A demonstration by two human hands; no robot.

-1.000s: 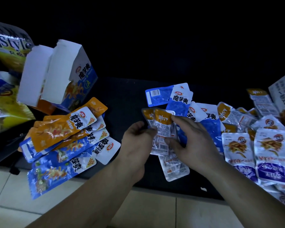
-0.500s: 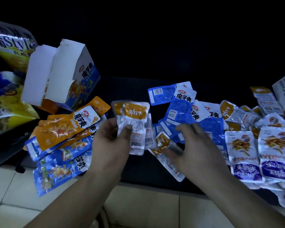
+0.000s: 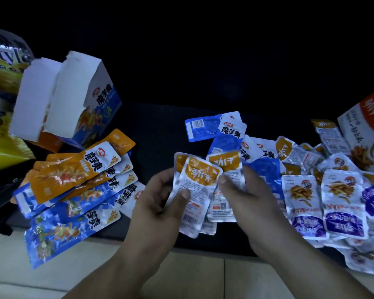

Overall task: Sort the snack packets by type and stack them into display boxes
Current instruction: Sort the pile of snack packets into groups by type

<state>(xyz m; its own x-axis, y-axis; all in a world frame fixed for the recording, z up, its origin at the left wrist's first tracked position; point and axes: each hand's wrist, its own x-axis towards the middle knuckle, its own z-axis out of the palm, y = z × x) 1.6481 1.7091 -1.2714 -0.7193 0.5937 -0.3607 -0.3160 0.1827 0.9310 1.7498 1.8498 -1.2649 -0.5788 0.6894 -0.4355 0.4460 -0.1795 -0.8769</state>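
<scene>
My left hand [image 3: 160,203] grips a small stack of silver packets with orange tops [image 3: 198,186], thumb on the front one. My right hand [image 3: 244,197] holds one more orange-topped packet [image 3: 224,175] against the right side of that stack. Blue packets [image 3: 227,134] lie spread on the dark surface just behind my hands. To the left is a pile of long orange and blue packets [image 3: 73,180]. To the right lie several purple-bottomed packets [image 3: 324,203]. An open blue and white display box [image 3: 73,100] stands at the left rear.
A second display box [image 3: 363,126] with orange print stands at the far right edge. Large yellow snack bags [image 3: 2,83] sit at the far left. The dark surface [image 3: 156,134] ends at a front edge, with pale floor tiles [image 3: 192,275] below.
My right hand picked up another orange-topped packet from the surface and brought it to the stack. My left hand with the stack swung left, then came back to the middle.
</scene>
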